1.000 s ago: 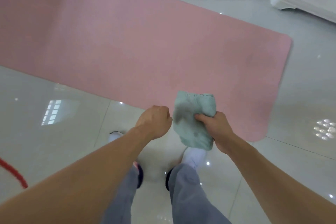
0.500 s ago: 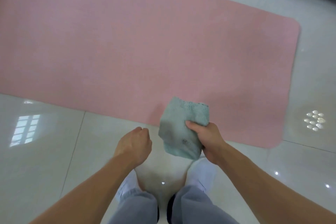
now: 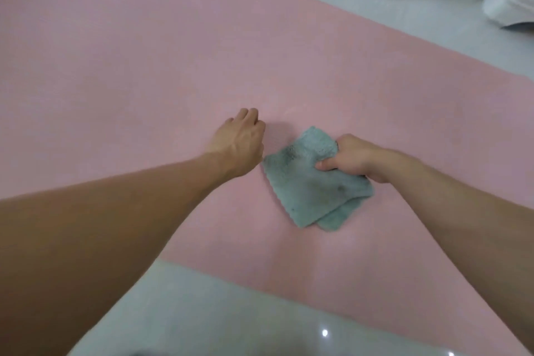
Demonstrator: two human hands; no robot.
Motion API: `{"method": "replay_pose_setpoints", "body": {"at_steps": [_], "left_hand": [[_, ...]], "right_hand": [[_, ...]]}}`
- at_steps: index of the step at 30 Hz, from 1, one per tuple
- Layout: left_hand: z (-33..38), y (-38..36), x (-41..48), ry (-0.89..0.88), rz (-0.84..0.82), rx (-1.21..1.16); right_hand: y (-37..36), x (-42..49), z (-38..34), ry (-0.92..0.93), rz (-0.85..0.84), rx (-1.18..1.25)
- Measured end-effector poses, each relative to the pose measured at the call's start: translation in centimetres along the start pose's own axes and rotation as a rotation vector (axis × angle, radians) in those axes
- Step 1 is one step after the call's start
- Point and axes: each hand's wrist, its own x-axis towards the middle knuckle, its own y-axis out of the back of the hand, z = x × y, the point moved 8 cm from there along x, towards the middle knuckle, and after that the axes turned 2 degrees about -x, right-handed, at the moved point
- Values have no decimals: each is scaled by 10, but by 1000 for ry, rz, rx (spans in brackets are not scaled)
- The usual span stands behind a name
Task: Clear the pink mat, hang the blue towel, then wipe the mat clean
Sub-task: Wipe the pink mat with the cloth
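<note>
You have brought the green cloth down from above the floor onto the pink mat, your right hand closed around its upper edge. Your left hand, fingers curled and empty, now rests just beside it.

Pink mat cut off at left, top and right edges. Left hand fingertips curled under, hidden. Cloth partly covered by right hand. Whole frame soft, blurred.
</note>
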Motion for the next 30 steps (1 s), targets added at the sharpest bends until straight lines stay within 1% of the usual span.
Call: {"method": "replay_pose_setpoints", "body": {"at_steps": [2, 4, 8, 11, 13, 16, 17, 18, 19, 21, 23, 24, 26, 28, 29, 30], "left_hand": [[4, 6, 26, -81, 8, 67], [6, 11, 48, -149, 56, 143], [-4, 18, 77, -83, 227, 134], [-6, 8, 83, -78, 228, 136], [-6, -1, 81, -74, 211, 80], [-12, -15, 79, -28, 188, -13], [-14, -17, 79, -22, 209, -12], [-16, -17, 80, -19, 239, 1], [-18, -16, 82, -16, 265, 12], [-18, -14, 86, -24, 285, 14], [-19, -12, 86, -33, 291, 0], [-19, -9, 86, -37, 302, -1], [-19, -8, 85, -40, 314, 2], [-19, -10, 85, -43, 315, -2], [-20, -10, 85, -46, 326, -6], [-20, -9, 85, -53, 338, -5]], "right_hand": [[30, 14, -5, 2, 18, -115], [59, 23, -11, -6, 43, -189], [105, 36, -18, -32, 109, -304], [114, 45, -30, -10, 158, -312], [106, 50, -39, 16, 172, -294], [89, 50, -48, 45, 121, -248], [91, 52, -51, 50, 119, -178], [103, 57, -53, 66, 167, -78], [125, 63, -57, 88, 270, 33], [183, 66, -69, 145, 586, 238], [234, 52, -89, 192, 934, 318], [252, 44, -100, 203, 1074, 301], [273, 39, -125, 195, 1264, 143], [269, 39, -154, 244, 1363, -22], [261, 47, -166, 283, 1373, -92], [249, 62, -172, 306, 1330, -158]]}}
